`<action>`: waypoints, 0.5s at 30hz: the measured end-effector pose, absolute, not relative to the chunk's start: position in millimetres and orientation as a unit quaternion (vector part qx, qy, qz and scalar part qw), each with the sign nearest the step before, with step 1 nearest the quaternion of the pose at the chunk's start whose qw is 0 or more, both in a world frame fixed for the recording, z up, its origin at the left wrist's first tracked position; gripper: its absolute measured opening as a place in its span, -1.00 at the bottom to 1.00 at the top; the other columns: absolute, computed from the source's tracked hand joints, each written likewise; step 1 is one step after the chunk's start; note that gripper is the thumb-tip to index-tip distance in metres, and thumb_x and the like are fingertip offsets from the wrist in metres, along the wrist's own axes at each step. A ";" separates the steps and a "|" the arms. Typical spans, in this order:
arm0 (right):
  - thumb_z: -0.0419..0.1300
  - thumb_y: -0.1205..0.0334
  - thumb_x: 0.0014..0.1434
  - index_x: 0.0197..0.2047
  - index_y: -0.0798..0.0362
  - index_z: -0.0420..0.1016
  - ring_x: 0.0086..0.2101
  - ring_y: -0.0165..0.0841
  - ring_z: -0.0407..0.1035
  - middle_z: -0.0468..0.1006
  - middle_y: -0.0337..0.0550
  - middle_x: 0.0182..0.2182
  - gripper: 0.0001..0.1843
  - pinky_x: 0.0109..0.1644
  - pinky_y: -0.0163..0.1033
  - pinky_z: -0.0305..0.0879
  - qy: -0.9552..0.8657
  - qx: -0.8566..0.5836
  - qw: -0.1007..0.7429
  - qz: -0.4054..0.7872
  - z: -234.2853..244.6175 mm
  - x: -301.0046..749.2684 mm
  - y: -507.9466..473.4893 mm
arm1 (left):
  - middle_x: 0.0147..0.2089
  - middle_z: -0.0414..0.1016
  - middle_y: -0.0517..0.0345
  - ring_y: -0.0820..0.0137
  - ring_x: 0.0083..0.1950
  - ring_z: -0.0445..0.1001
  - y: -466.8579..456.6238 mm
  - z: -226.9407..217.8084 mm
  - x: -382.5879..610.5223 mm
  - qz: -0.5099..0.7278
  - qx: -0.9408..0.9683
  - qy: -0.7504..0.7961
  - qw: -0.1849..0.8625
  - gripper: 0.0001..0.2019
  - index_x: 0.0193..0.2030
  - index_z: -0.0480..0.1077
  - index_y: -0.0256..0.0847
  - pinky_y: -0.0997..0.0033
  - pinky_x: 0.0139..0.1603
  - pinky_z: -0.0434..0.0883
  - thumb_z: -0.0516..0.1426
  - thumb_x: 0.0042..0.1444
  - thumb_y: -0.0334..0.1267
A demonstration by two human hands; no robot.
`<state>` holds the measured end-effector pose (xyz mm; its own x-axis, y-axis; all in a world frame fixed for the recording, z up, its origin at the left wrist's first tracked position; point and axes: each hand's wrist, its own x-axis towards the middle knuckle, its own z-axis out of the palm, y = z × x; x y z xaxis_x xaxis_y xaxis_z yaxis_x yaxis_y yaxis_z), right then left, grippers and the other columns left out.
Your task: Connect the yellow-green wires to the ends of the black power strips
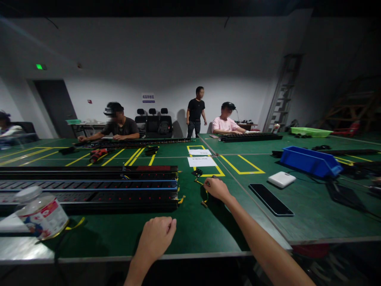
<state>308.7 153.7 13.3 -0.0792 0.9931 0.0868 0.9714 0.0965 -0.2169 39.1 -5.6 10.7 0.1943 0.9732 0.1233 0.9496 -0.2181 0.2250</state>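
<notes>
My right hand (217, 188) reaches over the green table, its fingers pinched at a short yellow cable (206, 195). A small connector (204, 204) hangs at the cable's near end. Just beyond lies a small black part (197, 172). Close to the front edge, my left hand (157, 237) is curled into a fist at the table top; whatever its fingers may hold is hidden. To the left stretch long black rail-like units (125, 196) with rows of red dots, and a yellow cable end (181, 200) sticks out from their right end.
A clear jar (43, 214) stands at the left. On the right are a black phone (270, 200), a white box (281, 179) and a blue bin (309, 162). Paper labels (202, 161) and a red power drill (98, 155) lie farther back. Several people are around the table's far side.
</notes>
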 end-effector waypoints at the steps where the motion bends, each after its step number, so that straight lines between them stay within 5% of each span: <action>1: 0.08 0.13 0.37 -0.01 -0.03 0.62 -0.05 -0.21 0.51 0.63 -0.01 -0.06 -0.69 -0.06 -0.28 0.27 -0.734 -0.669 0.108 0.051 13.5 308.7 153.6 | -0.41 0.54 0.15 0.40 -0.38 0.48 -5.9 11.8 39.3 0.117 0.771 0.624 0.051 -0.53 -0.43 0.46 -0.18 0.35 -0.35 0.07 -0.10 0.44 -0.14; 15: 0.09 0.16 0.34 -0.07 -0.02 0.61 -0.09 -0.21 0.53 0.65 -0.03 -0.11 -0.73 -0.14 -0.28 0.27 -0.742 -0.658 0.123 0.042 13.5 309.1 153.7 | -0.39 0.55 0.13 0.38 -0.37 0.48 -7.1 15.2 40.4 0.108 0.771 0.625 0.059 -0.53 -0.43 0.45 -0.18 0.38 -0.33 0.12 -0.11 0.44 -0.14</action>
